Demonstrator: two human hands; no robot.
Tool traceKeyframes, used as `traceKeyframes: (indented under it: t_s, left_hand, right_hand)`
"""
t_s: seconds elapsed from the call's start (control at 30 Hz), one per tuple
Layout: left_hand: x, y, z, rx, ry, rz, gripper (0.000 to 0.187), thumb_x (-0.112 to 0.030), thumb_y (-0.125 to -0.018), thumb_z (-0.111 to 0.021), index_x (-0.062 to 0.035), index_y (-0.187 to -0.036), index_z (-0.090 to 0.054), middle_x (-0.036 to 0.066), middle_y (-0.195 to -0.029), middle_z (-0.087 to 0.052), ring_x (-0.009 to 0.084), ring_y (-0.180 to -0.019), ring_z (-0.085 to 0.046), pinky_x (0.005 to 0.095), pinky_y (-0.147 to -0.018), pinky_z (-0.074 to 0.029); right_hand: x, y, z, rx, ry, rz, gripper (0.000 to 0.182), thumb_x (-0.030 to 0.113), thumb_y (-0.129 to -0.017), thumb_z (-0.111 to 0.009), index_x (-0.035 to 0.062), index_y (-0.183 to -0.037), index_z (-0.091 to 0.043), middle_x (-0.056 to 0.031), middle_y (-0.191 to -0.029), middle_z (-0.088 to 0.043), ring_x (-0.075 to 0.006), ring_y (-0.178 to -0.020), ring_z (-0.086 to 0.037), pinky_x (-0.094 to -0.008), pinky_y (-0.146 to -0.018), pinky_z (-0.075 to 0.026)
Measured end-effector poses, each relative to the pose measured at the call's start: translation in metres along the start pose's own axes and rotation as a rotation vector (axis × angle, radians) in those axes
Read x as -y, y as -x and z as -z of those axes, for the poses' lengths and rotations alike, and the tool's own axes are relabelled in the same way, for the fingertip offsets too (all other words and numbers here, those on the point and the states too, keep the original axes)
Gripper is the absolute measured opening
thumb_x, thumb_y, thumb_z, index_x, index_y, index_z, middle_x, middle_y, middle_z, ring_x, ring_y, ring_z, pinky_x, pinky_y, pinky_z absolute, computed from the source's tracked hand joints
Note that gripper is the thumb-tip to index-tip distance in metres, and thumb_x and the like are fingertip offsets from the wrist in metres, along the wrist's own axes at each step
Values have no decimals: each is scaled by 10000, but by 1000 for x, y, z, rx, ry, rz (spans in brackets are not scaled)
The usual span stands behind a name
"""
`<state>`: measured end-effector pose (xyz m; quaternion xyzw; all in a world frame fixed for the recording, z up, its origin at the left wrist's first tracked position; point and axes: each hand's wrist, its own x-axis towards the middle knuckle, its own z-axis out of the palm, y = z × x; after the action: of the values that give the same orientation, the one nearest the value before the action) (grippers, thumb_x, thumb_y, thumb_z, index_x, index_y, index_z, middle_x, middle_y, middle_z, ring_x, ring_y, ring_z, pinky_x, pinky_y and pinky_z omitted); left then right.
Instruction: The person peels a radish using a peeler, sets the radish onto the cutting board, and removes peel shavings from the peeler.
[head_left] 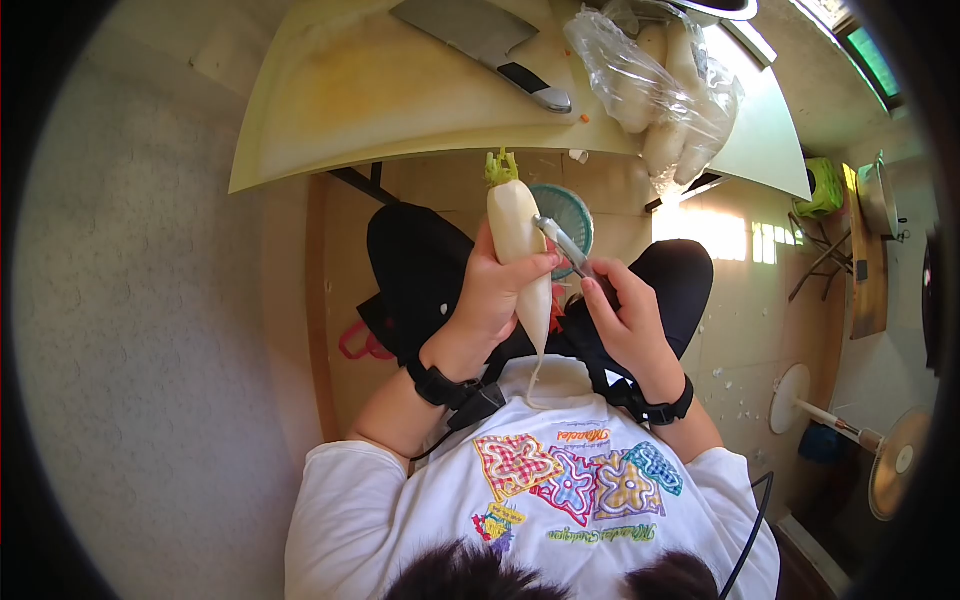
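A white daikon radish (515, 222) with short green stem stubs points away from me, its thin root tail hanging toward my shirt. My left hand (500, 285) is wrapped round its middle, thumb across the top. In my right hand (630, 315) is a metal peeler (563, 245) with a dark handle, its head touching or just beside the radish's right side. Below the radish, a teal plastic basket (565, 215) stands on the floor between my knees, partly hidden by my hands.
On the table (300, 130) ahead lie a cleaver (470, 40) and a clear plastic bag (655, 90) holding several white radishes. A standing fan (885, 460) is at the right, and a folding stool (825, 250) stands farther back. White scraps dot the floor.
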<state>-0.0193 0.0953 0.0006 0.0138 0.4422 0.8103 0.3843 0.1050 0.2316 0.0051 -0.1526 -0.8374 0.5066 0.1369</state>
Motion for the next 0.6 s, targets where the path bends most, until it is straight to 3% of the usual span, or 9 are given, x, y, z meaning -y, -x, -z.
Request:
traceKeyframes:
  t_s: [0.2, 0.27, 0.37, 0.5, 0.6]
  left_hand:
    - [1, 1, 3, 62, 73, 91, 398, 11, -803, -693, -48, -1147, -502, 74, -957, -609, 215, -843, -683, 341, -608, -595]
    - [2, 0, 5, 88, 48, 89, 691, -2, -816, -649, -101, -1439, -369, 75, -965, -585, 220, -832, -670, 365, -652, -607]
    - [5, -2, 7, 81, 63, 53, 690, -7, -817, -655, -100, -1437, -367, 79, -961, -586, 214, -810, -666, 361, -634, -599]
    - [-5, -3, 10, 47, -56, -32, 615, -26, -832, -652, -76, -1386, -389, 93, -972, -591, 215, -800, -665, 367, -628, -599]
    - [-40, -16, 10, 25, -101, -107, 431, -77, -880, -616, -34, -1262, -421, 125, -1015, -593, 229, -802, -662, 379, -616, -600]
  right_hand:
    - [0, 1, 1, 10, 1, -4, 174, 128, -933, -625, -3, -1048, -611, -151, -797, -620, -247, -643, -603, -316, -601, -480]
    - [-1, 1, 0, 1, 8, 18, 173, 128, -933, -625, -2, -1047, -611, -149, -793, -619, -241, -639, -602, -312, -598, -478]
    - [0, 1, 0, 23, -15, -34, 176, 125, -928, -631, -1, -1048, -613, -149, -792, -616, -232, -627, -597, -307, -591, -475]
    - [-2, 3, 2, -37, -67, -10, 164, 115, -933, -635, -4, -1045, -615, -86, -741, -606, -140, -617, -567, -274, -575, -450]
    - [-3, 4, 6, -72, -107, -54, 149, 104, -939, -633, -6, -1038, -617, -40, -708, -585, -83, -615, -521, -245, -565, -422]
